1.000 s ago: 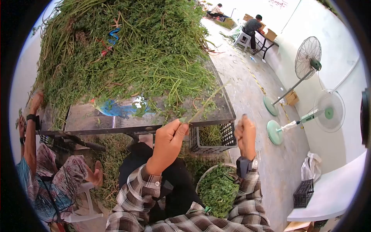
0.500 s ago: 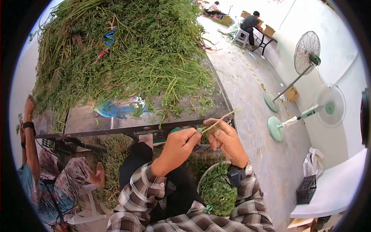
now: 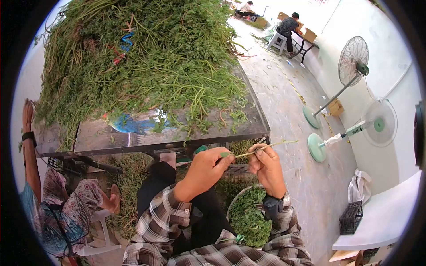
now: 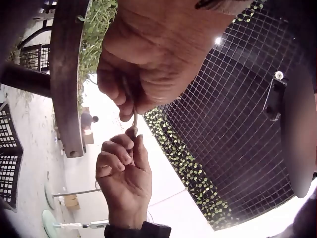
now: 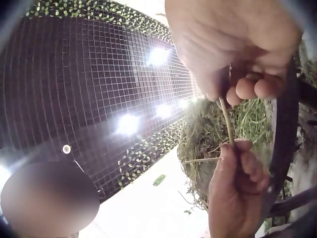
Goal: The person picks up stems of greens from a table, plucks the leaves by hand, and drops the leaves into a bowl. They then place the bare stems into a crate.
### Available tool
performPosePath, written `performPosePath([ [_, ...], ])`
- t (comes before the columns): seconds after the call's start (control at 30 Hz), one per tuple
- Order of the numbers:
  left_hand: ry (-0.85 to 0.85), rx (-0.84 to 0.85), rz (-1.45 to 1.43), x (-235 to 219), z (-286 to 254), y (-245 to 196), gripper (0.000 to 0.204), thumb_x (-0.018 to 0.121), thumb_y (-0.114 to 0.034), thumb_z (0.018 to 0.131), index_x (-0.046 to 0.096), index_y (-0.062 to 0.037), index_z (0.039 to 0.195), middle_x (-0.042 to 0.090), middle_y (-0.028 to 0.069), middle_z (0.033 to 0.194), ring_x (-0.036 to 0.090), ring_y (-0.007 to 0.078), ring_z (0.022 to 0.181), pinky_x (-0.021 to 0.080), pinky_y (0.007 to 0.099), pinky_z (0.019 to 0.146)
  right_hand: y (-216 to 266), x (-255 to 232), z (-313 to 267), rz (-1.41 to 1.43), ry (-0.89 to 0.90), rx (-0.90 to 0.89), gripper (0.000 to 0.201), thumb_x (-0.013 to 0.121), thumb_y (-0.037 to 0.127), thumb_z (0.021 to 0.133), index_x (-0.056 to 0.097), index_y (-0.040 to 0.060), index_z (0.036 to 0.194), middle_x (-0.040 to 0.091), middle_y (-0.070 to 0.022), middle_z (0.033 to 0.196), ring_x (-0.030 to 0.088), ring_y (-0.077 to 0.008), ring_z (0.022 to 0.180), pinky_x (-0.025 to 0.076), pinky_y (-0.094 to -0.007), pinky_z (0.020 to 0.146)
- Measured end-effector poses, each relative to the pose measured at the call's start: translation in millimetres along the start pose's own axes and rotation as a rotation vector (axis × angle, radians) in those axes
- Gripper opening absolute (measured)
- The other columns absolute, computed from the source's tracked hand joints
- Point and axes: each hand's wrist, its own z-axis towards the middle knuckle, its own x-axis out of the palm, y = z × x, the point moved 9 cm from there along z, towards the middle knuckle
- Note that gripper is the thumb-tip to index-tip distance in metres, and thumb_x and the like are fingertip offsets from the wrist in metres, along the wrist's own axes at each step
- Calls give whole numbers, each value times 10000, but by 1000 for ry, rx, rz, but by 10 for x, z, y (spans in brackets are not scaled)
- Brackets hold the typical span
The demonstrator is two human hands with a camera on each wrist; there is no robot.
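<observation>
Between my two hands, in front of the table edge, stretches a thin green plant stem (image 3: 245, 154). My left hand (image 3: 203, 172) pinches one end between thumb and forefinger, with a bit of green leaf at the tips. Thumb and fingers of my right hand (image 3: 269, 172) pinch the stem farther along, its pale end sticking out to the right. The right wrist view shows the stem (image 5: 228, 121) running straight from hand to hand. A large heap of leafy green stems (image 3: 146, 66) covers most of the table (image 3: 177, 144) beyond my hands.
Below my right forearm stands a round tub of picked greens (image 3: 250, 217). A black crate (image 3: 235, 168) sits under the table. Another person's arm (image 3: 33, 164) reaches to the heap at left. Two stand fans (image 3: 353, 60) (image 3: 377, 124) are at right.
My right hand has come in from the right, apart from the left hand at first, and pinches the stem. The stem now lies flatter, and the right hand has shifted slightly along it.
</observation>
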Motion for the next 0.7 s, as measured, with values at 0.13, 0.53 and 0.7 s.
performPosePath([
  [0.13,4,-19,-1,10,5,2,240,533,-205,886,612,12,819,535,47,613,464,93,535,364,260,492,22,-172,-51,53,-64,-20,169,519,131,890,562,-24,943,479,-23,611,426,-81,496,358,-219,454],
  [0.53,5,-41,-29,36,14,8,177,538,-131,869,603,31,898,559,41,669,495,87,605,393,241,546,275,-660,-224,29,-257,-208,151,520,152,895,553,7,921,520,-29,660,435,-78,486,356,-215,413],
  [0.7,-8,-28,-35,39,13,27,170,530,-120,872,603,33,893,562,34,672,497,87,608,395,235,550,342,-866,-300,-43,-372,-264,145,525,151,892,551,11,918,519,-30,657,435,-83,478,360,-212,409],
])
